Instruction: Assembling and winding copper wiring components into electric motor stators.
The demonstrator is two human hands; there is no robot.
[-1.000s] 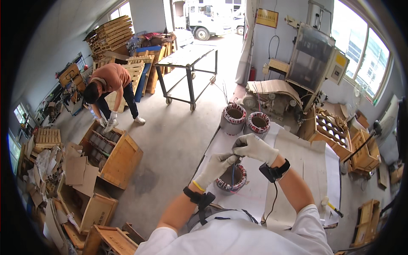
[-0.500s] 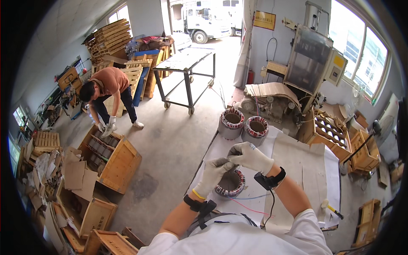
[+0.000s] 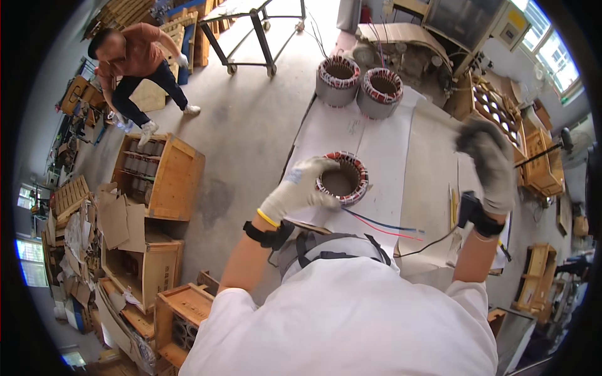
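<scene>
Left hand, in an off-white knit glove with yellow cuff edging (image 3: 300,189): fingers and thumb well parted in a C at the left side of the nearest grey cylindrical motor stator (image 3: 342,182); whether the fingertips press on its rim cannot be told. Right hand, in an off-white glove with dark-coated fingers (image 3: 492,164): raised well to the right of that stator, smeared by motion; finger spread and any hold cannot be made out.

Nearest stator: upright on smooth white sheeting (image 3: 385,150), close in front of the person; left outer wall hidden by the left hand, floor of the bore in shadow. Rim a thick winding ring, red and white, laced at close intervals. Thin red, blue and dark flexible leads (image 3: 382,229) trail from its lower edge to the right.

Two further stators, same form: one at left (image 3: 337,81), one at right (image 3: 380,94), standing side by side at the table's far end; bores dark.

Dull beige sheet (image 3: 433,169), flat, partly covered by the right arm.

Pale wooden crate (image 3: 169,178), box-shaped, grained, holding grey cylinders in rows. Co-worker in a rust-coloured top (image 3: 135,69), standing beyond it, features blurred. Dark metal-framed trolley (image 3: 254,28), top cut by the upper edge.
</scene>
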